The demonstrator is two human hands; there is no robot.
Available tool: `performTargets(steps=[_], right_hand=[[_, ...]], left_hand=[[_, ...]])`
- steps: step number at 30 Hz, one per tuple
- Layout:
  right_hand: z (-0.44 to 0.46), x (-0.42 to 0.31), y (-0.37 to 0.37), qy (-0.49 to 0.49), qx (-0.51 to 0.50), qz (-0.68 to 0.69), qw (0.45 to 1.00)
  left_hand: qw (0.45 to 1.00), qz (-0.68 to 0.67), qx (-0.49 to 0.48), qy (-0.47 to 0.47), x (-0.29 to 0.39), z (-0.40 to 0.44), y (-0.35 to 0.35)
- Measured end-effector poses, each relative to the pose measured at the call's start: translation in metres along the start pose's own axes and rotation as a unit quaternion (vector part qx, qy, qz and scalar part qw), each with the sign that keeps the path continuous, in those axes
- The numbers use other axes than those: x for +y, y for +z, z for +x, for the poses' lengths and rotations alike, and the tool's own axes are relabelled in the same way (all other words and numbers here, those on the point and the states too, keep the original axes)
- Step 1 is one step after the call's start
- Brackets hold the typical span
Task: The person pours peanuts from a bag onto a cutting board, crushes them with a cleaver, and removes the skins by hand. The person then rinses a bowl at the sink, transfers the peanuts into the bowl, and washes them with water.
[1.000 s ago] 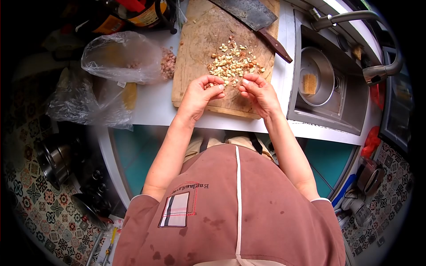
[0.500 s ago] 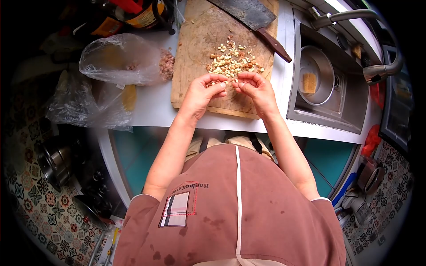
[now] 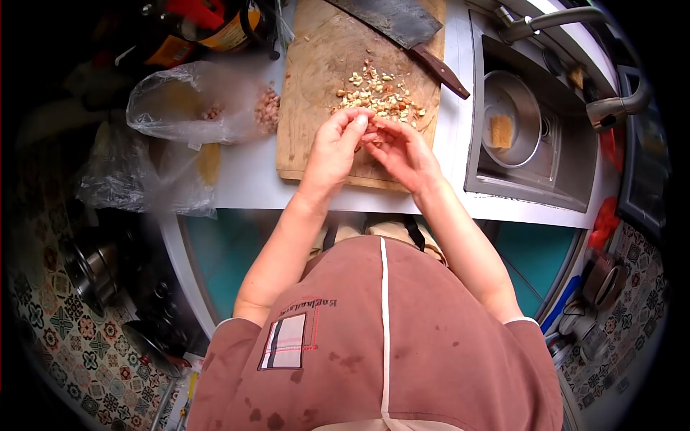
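My left hand (image 3: 335, 151) is closed in a pinch over the near part of the wooden cutting board (image 3: 310, 79). Whatever lies between its thumb and fingers is too small to make out. My right hand (image 3: 404, 152) meets it, palm turned partly up and fingers stretched toward the left fingertips. Small reddish-brown bits seem to show where the fingers meet. Just beyond both hands lies a loose heap of chopped peanuts (image 3: 377, 97), pale pieces with some brown skins. A cleaver (image 3: 402, 21) with a brown wooden handle rests across the board's far right corner.
Left of the board, a clear plastic bag (image 3: 172, 100) lies by pink-skinned peanuts (image 3: 267, 109). Bottles (image 3: 230, 29) stand at the back left. On the right is a sink (image 3: 568, 169) with a metal bowl (image 3: 528, 100), a sponge (image 3: 501, 132) and a faucet (image 3: 557, 21).
My hands have come together from slightly apart. The right hand has turned its palm upward and its fingers have straightened. The heap looks much the same.
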State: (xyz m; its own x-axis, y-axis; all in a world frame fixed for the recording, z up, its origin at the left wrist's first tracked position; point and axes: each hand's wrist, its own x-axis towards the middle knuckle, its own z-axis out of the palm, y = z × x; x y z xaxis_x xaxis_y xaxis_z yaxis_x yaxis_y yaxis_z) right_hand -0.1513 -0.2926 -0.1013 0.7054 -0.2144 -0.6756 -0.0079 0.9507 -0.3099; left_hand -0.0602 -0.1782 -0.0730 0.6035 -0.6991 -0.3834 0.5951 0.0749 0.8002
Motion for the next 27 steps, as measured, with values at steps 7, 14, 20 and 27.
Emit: performTargets(steps=[7, 14, 20, 27], right_hand=[[0.020, 0.026, 0.017, -0.010, -0.051, 0.267, 0.962], [0.029, 0.036, 0.000, -0.016, -0.150, 0.319, 0.936], [0.022, 0.036, 0.026, -0.068, -0.150, 0.291, 0.943], [-0.009, 0.039, 0.026, -0.122, -0.255, 0.345, 0.895]], left_hand=[[0.984, -0.111, 0.062, 0.126, -0.015, 0.001, 0.026], [0.975, 0.029, 0.080, 0.205, -0.022, -0.005, 0.041], [0.961, 0.070, 0.097, 0.251, -0.023, -0.003, 0.034], [0.851, 0.289, -0.059, 0.435, -0.023, -0.014, 0.048]])
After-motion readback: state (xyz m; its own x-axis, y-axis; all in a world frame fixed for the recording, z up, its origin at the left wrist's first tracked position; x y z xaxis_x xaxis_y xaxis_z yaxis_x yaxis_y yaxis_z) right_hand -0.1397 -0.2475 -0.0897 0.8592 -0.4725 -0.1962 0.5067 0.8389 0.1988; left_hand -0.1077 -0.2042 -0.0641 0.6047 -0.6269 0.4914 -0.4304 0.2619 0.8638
